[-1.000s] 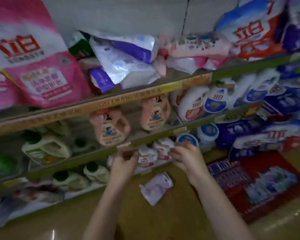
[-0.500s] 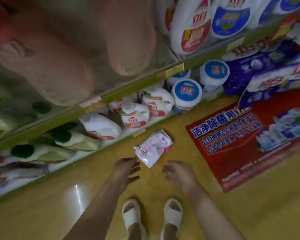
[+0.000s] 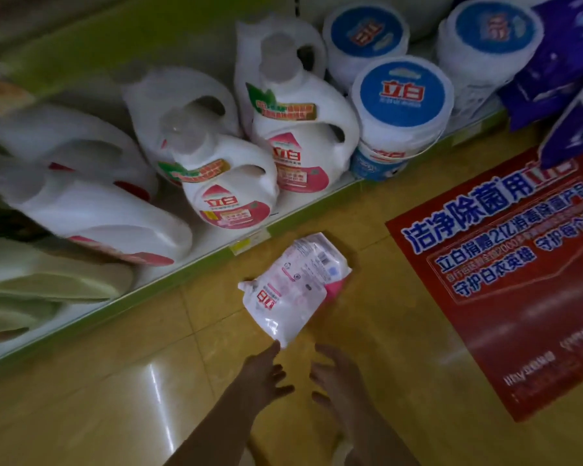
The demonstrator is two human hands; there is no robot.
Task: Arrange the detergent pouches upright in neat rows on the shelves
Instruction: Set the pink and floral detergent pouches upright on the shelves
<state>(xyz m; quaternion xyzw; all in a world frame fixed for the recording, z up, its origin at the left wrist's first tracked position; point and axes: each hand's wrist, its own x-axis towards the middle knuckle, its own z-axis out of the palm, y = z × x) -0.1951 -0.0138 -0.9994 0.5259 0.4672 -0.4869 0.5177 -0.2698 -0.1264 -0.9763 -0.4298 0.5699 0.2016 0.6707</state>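
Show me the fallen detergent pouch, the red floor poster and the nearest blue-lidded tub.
detergent pouch (image 3: 292, 290), head view, middle of its printed face.
red floor poster (image 3: 505, 264), head view, its white lettering.
blue-lidded tub (image 3: 401, 92), head view, lid centre.

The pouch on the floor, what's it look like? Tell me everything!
The white and pink plastic detergent pouch lies flat on the yellow tiled floor, just in front of the bottom shelf. It looks crinkly and glossy, with red lettering and small print. The left hand's fingers reach its near corner; contact is unclear.

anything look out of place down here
Yes: a detergent pouch lies flat on the floor by the bottom shelf. Both hands are open near it, not gripping.
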